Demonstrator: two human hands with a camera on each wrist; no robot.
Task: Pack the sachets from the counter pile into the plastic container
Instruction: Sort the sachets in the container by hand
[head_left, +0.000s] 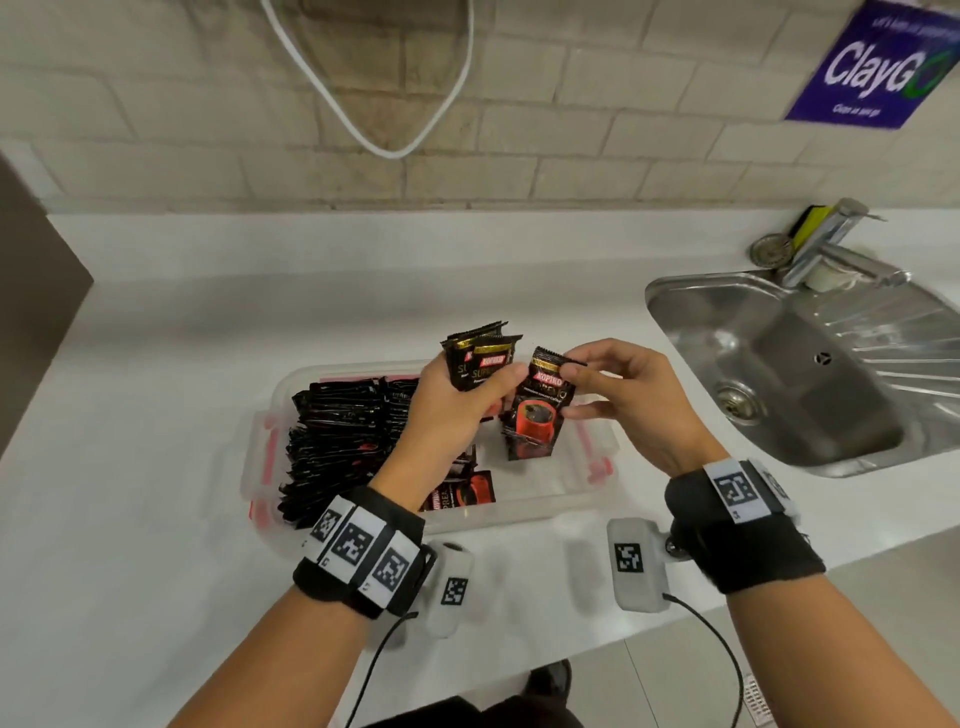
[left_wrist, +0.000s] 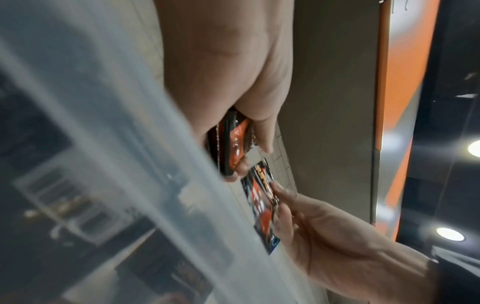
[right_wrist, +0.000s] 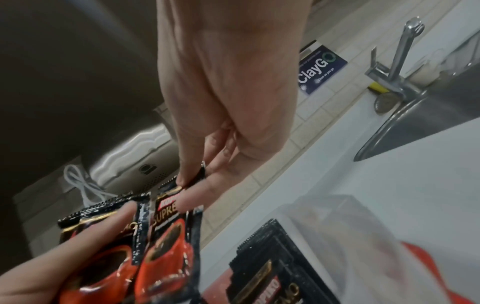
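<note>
A clear plastic container (head_left: 582, 493) with red clips sits on the white counter, its left part filled with upright black sachets (head_left: 343, 431). A few sachets (head_left: 462, 488) lie flat on its floor. Above it my left hand (head_left: 457, 405) grips a small bundle of black-and-red coffee sachets (head_left: 480, 356), also seen edge-on in the left wrist view as the bundle (left_wrist: 233, 144). My right hand (head_left: 618, 395) pinches the top edge of a single sachet (head_left: 537, 410) beside the bundle. The right wrist view shows that single sachet (right_wrist: 168, 236) under my thumb and forefinger.
A steel sink (head_left: 810, 364) with a tap (head_left: 831, 244) lies at the right of the counter (head_left: 156, 415). A white cable (head_left: 374, 104) hangs on the tiled wall. A blue sign (head_left: 878, 62) is at the upper right. The counter's front edge is near my wrists.
</note>
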